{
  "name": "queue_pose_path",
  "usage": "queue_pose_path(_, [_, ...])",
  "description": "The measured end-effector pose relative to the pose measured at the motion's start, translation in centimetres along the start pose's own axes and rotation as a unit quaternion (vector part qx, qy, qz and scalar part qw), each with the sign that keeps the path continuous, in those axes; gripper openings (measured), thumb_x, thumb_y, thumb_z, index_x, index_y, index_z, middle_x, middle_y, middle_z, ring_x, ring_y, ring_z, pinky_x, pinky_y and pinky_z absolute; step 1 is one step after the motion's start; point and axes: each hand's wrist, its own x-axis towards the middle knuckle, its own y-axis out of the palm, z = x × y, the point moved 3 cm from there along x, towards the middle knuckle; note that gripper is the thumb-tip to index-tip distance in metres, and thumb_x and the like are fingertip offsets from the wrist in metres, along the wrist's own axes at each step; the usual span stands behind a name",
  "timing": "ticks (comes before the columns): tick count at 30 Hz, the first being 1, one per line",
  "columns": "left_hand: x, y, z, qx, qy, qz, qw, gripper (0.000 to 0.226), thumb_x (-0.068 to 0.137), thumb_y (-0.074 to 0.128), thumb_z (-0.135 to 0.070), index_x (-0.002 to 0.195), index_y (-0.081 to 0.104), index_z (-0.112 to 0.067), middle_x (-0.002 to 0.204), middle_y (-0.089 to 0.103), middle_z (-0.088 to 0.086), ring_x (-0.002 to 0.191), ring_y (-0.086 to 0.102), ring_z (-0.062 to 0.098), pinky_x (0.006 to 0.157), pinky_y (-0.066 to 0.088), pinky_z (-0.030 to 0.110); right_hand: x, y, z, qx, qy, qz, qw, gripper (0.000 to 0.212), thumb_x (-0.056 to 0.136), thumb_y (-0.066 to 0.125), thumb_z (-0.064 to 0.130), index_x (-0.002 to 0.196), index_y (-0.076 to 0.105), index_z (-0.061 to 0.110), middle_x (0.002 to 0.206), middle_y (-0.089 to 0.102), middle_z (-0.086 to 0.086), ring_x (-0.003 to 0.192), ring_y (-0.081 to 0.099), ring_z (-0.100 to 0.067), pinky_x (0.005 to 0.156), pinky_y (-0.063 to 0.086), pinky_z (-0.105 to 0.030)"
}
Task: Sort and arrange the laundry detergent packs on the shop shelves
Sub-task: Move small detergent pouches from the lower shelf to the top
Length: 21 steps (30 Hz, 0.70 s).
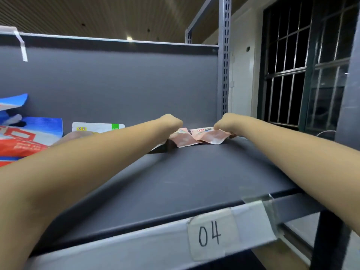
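Note:
Both my arms reach deep onto a dark grey shelf (175, 178). At its back lie pink detergent packs: one (182, 140) under my left hand (171, 121), another (211, 136) under my right hand (224, 122). Each hand bends down at the wrist onto its pack, and the fingers are hidden behind the knuckles. Whether they pinch the packs I cannot tell. On the left of the shelf lie a red and white pack (19, 143), a blue and white pack (44, 125) and a white pack with a green patch (97, 127).
A grey back panel (116, 80) closes the shelf behind the packs. A slotted metal upright (225, 55) stands at the right rear. The front edge carries a paper label marked 04 (211, 235). A barred window (303, 61) lies beyond on the right.

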Motion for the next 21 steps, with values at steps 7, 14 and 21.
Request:
queue_pose_path(7, [-8.4,-1.5,0.4,0.245,0.134,0.007,0.96,0.03,0.095,0.042,-0.026,0.072,0.047,-0.008,0.067,0.044,0.004,0.073,0.046,0.026,0.056,0.032,0.03,-8.1,0.4,0.4,-0.04,-0.058,-0.033,0.997,0.034,0.092,0.049,0.018,0.061,0.036,0.008,0.065,0.034,-0.008,0.058,0.031,-0.023,0.046,0.02,-0.028])
queue_pose_path(14, [-18.8,-4.4,1.7,0.228,0.152,-0.034,0.961,0.045,0.095,0.043,-0.045,0.091,0.062,-0.004,0.079,0.056,0.009,0.079,0.049,0.029,0.058,0.037,0.029,-19.0,1.0,2.5,-0.107,-0.183,-0.076,0.974,0.029,0.089,0.048,0.017,0.109,0.068,0.008,0.109,0.066,-0.013,0.099,0.057,-0.03,0.075,0.042,-0.029])
queue_pose_path(21, [-29.3,-7.0,5.0,0.164,0.218,-0.139,0.952,0.031,0.094,0.045,-0.024,0.107,0.067,-0.007,0.11,0.067,0.011,0.102,0.059,0.027,0.086,0.049,0.034,-29.7,1.7,2.3,-0.099,-0.301,-0.144,0.937,0.031,0.094,0.046,0.021,0.119,0.062,0.012,0.119,0.064,-0.007,0.112,0.055,-0.026,0.095,0.043,-0.036])
